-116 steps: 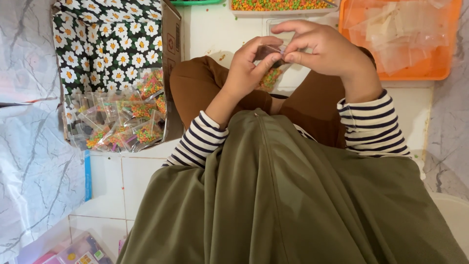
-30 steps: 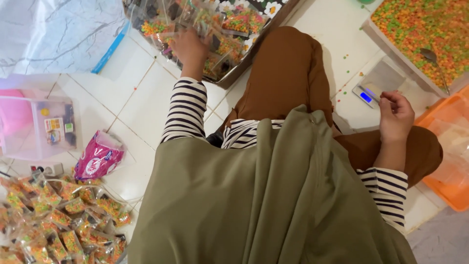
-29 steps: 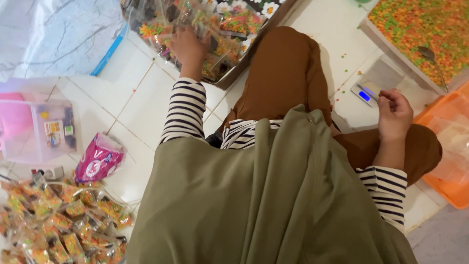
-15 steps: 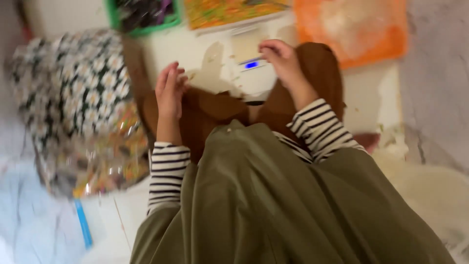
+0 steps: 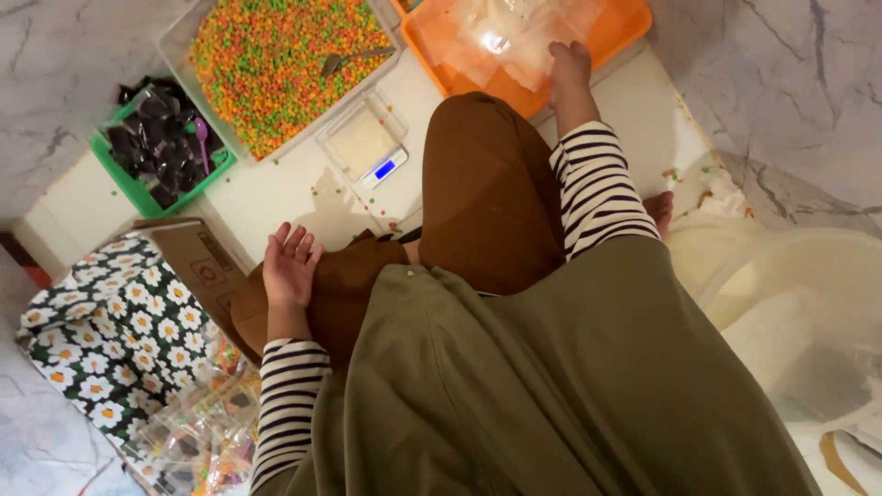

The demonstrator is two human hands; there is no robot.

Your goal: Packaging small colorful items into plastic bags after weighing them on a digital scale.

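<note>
White tiled floor — right hand (image 5: 570,69) grasping clear bags (image 5: 514,37) in orange tray (image 5: 625,28); left hand (image 5: 290,266) open, empty.

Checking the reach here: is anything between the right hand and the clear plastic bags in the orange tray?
Nothing visible. The right hand already rests at the orange tray rim, its fingers against the clear plastic bags.

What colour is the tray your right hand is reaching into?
Orange. The tray holds clear plastic bags, and the right hand rests at its edge; the head view shows it.

Warm, even indoor light, soft shadows on the white floor (image 5: 276,197), slight blur, glare on clear plastic (image 5: 514,32)
</note>
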